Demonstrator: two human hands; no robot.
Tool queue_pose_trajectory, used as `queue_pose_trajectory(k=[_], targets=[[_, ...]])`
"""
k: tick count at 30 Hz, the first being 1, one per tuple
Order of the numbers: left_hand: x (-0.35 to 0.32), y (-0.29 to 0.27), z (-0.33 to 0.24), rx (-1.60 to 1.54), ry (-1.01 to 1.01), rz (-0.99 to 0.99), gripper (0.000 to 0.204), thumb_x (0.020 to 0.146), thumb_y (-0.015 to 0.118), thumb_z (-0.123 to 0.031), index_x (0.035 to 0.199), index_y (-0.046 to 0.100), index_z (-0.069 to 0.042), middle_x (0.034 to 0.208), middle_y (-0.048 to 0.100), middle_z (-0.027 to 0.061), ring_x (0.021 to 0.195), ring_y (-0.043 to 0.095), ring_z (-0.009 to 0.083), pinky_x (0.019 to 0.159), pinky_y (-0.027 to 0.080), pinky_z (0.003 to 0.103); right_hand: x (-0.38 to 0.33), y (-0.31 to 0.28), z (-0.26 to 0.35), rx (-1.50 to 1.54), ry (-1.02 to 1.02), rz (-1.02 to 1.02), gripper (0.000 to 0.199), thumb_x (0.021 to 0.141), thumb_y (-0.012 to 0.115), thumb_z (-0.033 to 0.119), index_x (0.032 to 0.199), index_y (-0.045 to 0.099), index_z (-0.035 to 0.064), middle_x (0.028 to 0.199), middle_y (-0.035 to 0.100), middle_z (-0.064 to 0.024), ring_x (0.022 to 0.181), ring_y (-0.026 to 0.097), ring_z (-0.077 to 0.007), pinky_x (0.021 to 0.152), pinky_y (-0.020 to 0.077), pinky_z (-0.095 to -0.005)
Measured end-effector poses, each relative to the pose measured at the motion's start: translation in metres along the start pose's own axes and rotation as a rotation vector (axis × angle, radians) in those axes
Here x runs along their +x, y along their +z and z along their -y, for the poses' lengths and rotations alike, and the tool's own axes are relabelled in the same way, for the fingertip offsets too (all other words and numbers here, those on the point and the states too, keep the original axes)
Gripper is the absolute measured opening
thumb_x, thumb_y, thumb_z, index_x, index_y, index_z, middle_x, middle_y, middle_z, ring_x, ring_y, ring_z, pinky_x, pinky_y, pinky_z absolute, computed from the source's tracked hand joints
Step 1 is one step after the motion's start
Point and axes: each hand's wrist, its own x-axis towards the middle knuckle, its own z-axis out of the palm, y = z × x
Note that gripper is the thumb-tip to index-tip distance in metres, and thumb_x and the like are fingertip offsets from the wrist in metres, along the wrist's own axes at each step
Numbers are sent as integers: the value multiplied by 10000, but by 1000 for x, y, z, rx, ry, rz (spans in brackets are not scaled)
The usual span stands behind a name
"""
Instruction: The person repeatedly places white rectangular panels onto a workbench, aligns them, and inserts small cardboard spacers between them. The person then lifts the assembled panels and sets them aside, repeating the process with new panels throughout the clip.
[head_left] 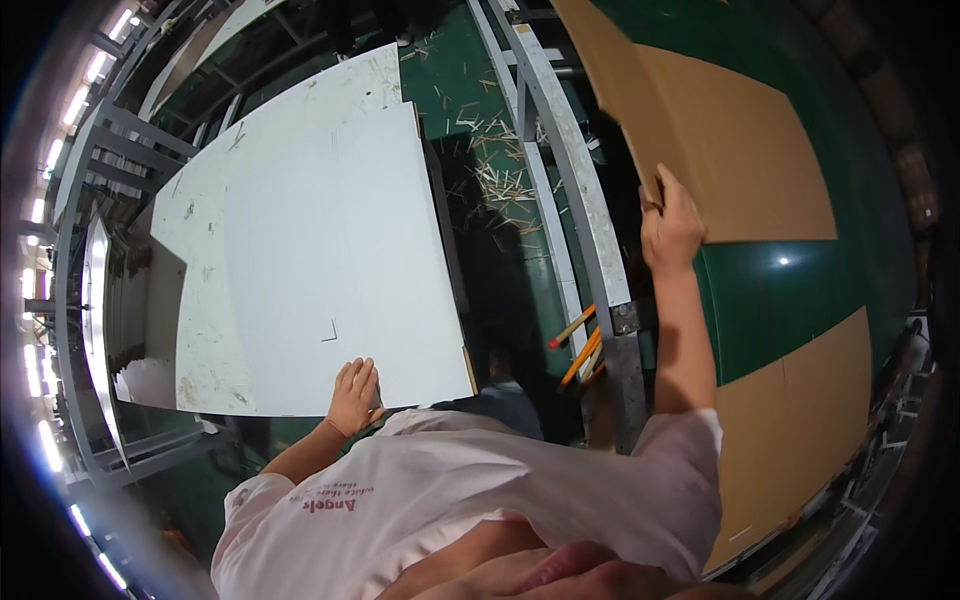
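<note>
My left hand (353, 394) rests at the near edge of a large white sheet (330, 220), with its fingers lying flat on top. The sheet lies on a white work surface with scuffs and stains (205, 330), and a small L-shaped mark shows near its front. On my right side, my right hand (674, 222) is closed round the near edge of a brown cardboard sheet (640, 110). That sheet is tilted up above another brown cardboard sheet (750, 150), which lies on a green surface (775, 290).
Between the two work areas runs a grey metal frame (575, 150). Thin cardboard scraps (505, 185) litter the green floor beside it. Orange and yellow sticks (585, 355) poke out near the frame's near end. Another cardboard sheet (800, 430) lies at the near right.
</note>
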Motion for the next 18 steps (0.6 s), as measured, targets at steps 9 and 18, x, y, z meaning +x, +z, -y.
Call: queue_pose_trajectory(k=[9, 18], targets=[[-2, -1, -4, -26, -17, 2, 806, 670, 727, -379, 1294, 433, 39, 1421, 366, 203, 1320, 322, 385, 1095, 256, 523, -57, 89, -124, 450, 1145, -515, 351, 924, 601, 213, 1047, 548, -111, 1049, 628, -198, 880, 633, -263, 762, 534, -357], [-6, 2, 3, -28, -23, -35, 788, 715, 634, -476, 1301, 449, 19, 1418, 393, 169, 1312, 346, 353, 1099, 242, 510, -34, 169, -107, 1555, 1424, -125, 333, 825, 656, 67, 1128, 565, -35, 1080, 617, -159, 953, 625, -314, 838, 547, -438]])
